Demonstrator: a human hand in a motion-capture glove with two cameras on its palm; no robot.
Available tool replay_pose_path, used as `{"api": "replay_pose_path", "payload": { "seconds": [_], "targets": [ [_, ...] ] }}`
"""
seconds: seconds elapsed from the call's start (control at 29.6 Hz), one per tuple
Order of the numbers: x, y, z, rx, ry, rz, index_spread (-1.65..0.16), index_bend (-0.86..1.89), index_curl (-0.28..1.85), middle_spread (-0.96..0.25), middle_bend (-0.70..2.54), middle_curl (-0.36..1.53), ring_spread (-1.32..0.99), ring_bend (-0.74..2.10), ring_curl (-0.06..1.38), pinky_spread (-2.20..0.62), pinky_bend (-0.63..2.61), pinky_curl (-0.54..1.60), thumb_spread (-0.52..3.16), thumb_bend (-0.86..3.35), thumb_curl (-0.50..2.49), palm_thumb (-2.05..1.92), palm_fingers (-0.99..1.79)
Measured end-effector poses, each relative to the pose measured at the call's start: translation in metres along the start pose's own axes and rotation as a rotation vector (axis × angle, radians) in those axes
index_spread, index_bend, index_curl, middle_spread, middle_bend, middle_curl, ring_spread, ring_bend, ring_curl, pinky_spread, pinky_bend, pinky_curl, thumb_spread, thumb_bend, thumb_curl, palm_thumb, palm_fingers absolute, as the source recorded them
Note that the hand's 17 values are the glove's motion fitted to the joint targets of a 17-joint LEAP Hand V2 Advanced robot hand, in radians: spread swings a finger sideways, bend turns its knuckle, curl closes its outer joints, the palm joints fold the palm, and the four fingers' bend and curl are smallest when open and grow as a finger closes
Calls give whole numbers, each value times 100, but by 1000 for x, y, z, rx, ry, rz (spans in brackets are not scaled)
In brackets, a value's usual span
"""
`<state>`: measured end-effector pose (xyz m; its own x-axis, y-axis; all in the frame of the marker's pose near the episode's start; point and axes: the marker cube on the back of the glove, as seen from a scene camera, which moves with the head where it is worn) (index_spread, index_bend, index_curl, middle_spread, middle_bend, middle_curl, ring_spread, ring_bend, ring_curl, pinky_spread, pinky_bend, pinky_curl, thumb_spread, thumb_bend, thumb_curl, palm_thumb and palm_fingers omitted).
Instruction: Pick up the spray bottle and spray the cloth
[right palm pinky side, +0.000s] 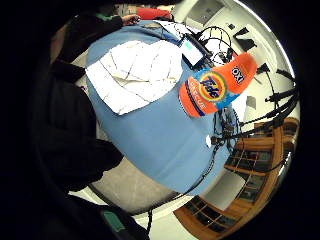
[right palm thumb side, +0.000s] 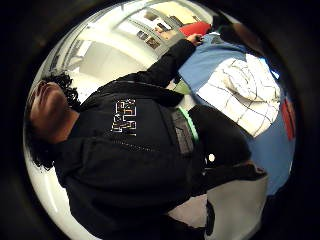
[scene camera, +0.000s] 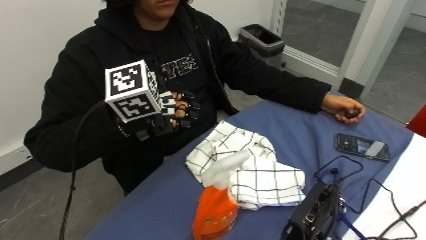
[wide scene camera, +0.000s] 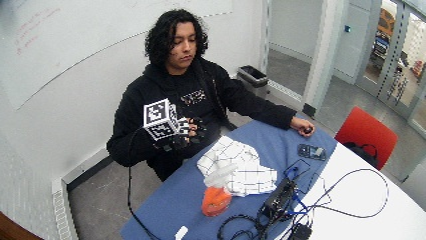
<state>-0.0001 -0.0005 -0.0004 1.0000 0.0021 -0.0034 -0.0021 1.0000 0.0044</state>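
The gloved right hand (scene camera: 174, 114) hung raised, fingers loosely curled, grasping nothing. The reach hadn't begun; next it needed to descend to the spray bottle (scene camera: 217, 205) beside the cloth (scene camera: 247, 167).

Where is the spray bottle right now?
In the outside view the spray bottle stands upright on the blue table, beside the checked cloth, untouched.

Bare blue table (scene camera: 166, 200) is seen between the raised right hand (scene camera: 174, 114) and the spray bottle (scene camera: 216, 207); the cloth (scene camera: 249, 170) lies just behind, cables (scene camera: 373, 210) beyond.
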Motion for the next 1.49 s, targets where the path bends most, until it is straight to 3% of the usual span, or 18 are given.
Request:
{"api": "replay_pose_path", "payload": {
  "seconds": [0.27,0.68,0.98,1.15,1.35,1.49],
  "targets": [
    [1,-2,-2,-3,3,1,-30,17,17,-7,29,17,-7,43,20,17,26,16,85,27,13,44,59],
    [19,4,-8,-18,35,93,-35,18,24,-8,27,25,-9,38,24,20,22,22,115,24,19,48,59],
    [72,-5,-15,19,40,384,-34,15,27,-7,29,30,-9,38,26,19,18,24,123,21,22,52,71],
    [102,25,-38,3,88,477,-34,13,27,-7,30,32,-9,40,29,17,20,26,126,19,24,53,76],
    [140,2,-47,238,72,746,-32,13,27,-5,32,34,-10,42,31,15,18,27,128,17,26,55,83],
    [160,8,-58,287,5,806,-30,13,28,-4,29,35,-9,42,33,14,20,28,128,16,28,57,81]
  ]
}}
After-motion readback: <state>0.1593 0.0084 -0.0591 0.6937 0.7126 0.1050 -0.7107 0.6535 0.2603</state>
